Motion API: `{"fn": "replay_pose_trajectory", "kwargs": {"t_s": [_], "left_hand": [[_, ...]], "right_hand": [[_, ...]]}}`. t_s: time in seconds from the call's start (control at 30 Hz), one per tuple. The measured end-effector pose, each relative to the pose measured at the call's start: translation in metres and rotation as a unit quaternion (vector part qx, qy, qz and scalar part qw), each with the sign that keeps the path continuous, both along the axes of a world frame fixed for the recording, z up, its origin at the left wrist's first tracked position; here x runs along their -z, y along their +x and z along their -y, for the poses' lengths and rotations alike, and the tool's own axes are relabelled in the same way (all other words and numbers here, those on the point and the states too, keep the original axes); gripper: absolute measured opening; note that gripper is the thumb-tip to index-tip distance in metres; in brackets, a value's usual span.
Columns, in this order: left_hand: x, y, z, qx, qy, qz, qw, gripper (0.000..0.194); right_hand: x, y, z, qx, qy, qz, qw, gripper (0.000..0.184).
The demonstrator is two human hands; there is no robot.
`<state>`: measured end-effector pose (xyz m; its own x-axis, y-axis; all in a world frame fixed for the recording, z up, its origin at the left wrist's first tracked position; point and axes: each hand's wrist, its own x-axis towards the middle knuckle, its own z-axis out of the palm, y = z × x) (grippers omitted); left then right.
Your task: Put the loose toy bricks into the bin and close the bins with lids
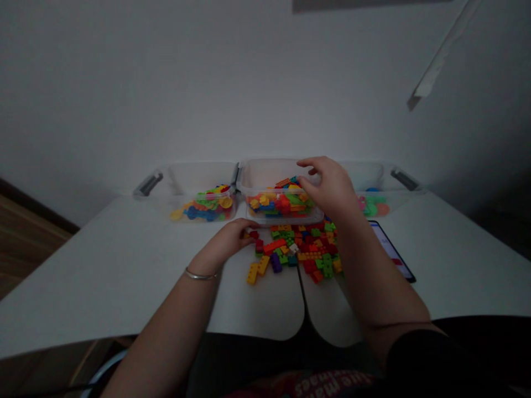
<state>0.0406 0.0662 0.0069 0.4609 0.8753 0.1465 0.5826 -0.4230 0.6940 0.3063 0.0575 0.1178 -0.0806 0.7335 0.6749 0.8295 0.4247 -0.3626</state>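
Two bare hands in my view, three clear plastic bins in a row against the wall, and one loose spread of plastic building bricks (307, 256), studded and boxy, too many and too jumbled for me to count. It lies on the smooth white table (166, 260), right in front of the middle bin (269, 168).

Here's my right hand (332, 185), up at that bin's right side, thumb and forefinger curved and parted, a clear gap between them. My left hand (232, 239) is low at the spread's left edge, fingers bent around dark red bricks (259, 245); I can't tell whether they grip one.

Nearest me, two yellow bricks (252, 273), oblong and knobbly, then one purple brick (276, 262), and one white brick (293, 249) amid reds, oranges and greens. More bricks heap inside the middle bin. Left bin (199, 174): yellow, green and blue pieces, some rounded. Right bin (365, 171): rounded green, pink and orange ones, partly behind my arm. One flat, glossy phone (390, 251) beside my right forearm, screen lit; one thin metallic bangle (201, 275) on my left wrist.
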Motion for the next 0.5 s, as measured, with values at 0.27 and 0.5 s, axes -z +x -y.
{"fn": "replay_pose_trajectory", "kwargs": {"t_s": [0.27,0.5], "left_hand": [[-0.006,0.008,-0.001,-0.055,-0.085,0.22,0.97,0.043],[-0.009,0.017,-0.001,-0.033,-0.122,0.374,0.919,0.058]], "right_hand": [[0.005,-0.023,0.013,-0.149,0.012,0.048,0.988,0.023],[0.021,-0.046,0.016,-0.21,-0.072,0.134,0.966,0.021]]}}
